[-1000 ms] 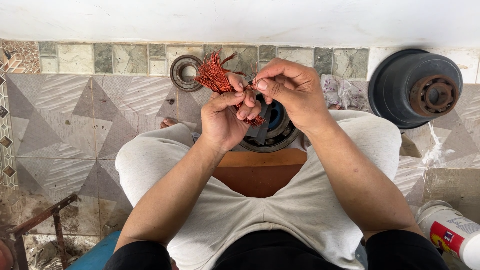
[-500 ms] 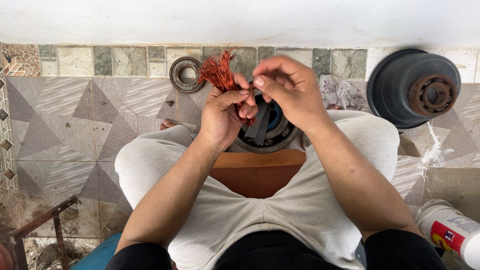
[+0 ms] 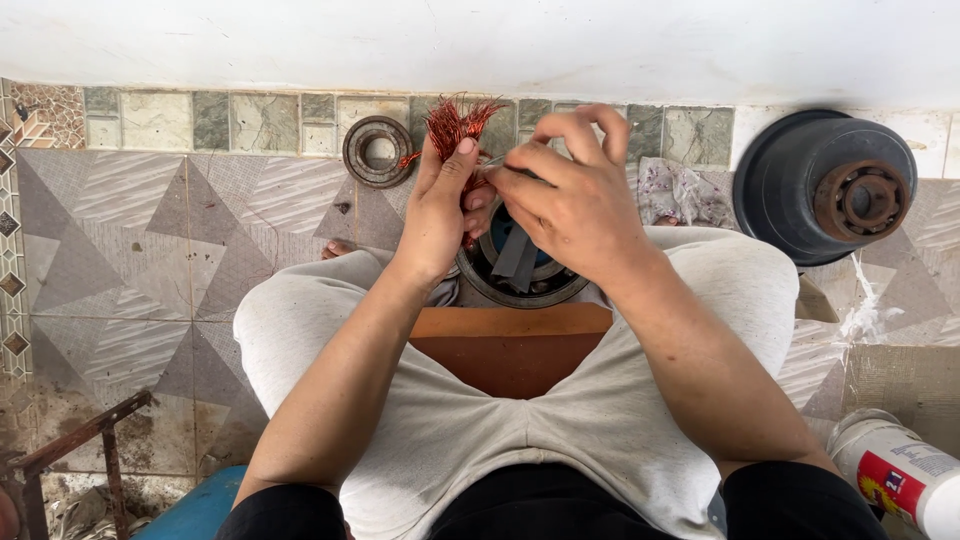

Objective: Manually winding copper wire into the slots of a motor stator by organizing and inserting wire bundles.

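My left hand (image 3: 440,215) grips a bundle of reddish copper wire (image 3: 455,122), whose frayed ends stick up above the thumb. My right hand (image 3: 568,190) pinches thin wire strands just right of the bundle, fingertips touching the left hand. Below both hands sits a round metal motor stator (image 3: 520,268) between my knees, partly hidden by the hands. It rests by an orange-brown wooden block (image 3: 510,345).
A metal bearing ring (image 3: 377,150) lies on the tiled floor at the wall. A dark round motor cover with a rusty hub (image 3: 826,185) stands at the right, a crumpled cloth (image 3: 685,190) beside it. A white canister (image 3: 895,470) lies at lower right, a rusty metal frame (image 3: 70,445) at lower left.
Both hands rose slightly toward the wall with the wire bundle. The left hand turned more upright, and the right hand's fingers shifted onto the strands beside it.
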